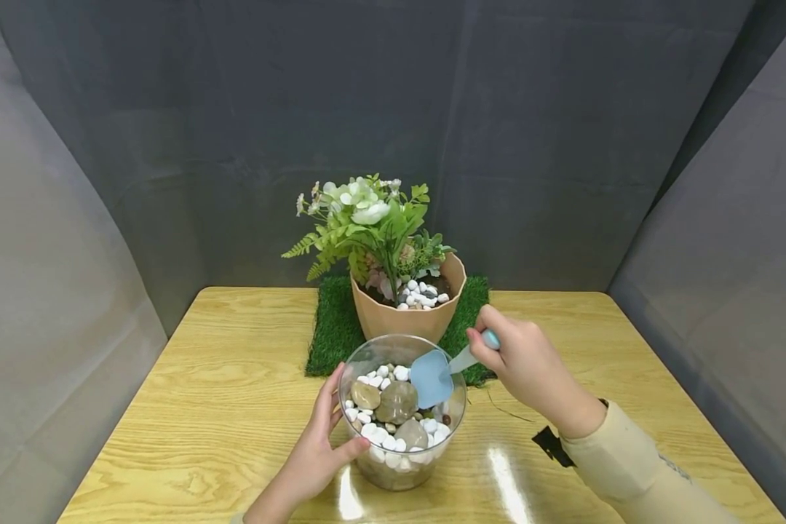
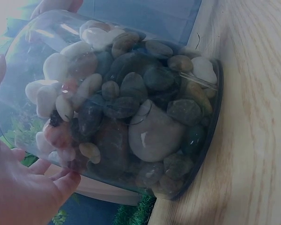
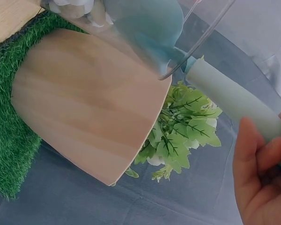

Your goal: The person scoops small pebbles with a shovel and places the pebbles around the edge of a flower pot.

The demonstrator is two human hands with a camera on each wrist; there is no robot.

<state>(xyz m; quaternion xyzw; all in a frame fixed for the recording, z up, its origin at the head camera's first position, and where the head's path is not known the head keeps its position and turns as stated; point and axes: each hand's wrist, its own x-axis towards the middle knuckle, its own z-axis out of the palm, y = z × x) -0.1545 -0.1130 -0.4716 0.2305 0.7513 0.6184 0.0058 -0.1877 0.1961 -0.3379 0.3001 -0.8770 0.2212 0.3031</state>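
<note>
A round clear bowl (image 1: 402,473) of stones stands at the front of the table. My left hand (image 1: 321,437) holds its left side, thumb near the rim and fingers round the wall. In the left wrist view, white, grey and brown stones (image 2: 157,131) show through the wall. My right hand (image 1: 520,360) grips the pale handle of a small blue hand shovel (image 1: 431,380). The blade is inside the bowl, tilted down over the right part of the pebbles; large smooth stones (image 1: 397,402) lie beside it. In the right wrist view the handle (image 3: 234,101) slants outside the rim.
Just behind the bowl, a peach plant pot (image 1: 402,324) stands on a green turf mat (image 1: 334,327). White flowers and green leaves (image 1: 367,218) rise from it, with white pebbles on its soil. Grey cloth (image 1: 236,145) surrounds the wooden table (image 1: 236,378).
</note>
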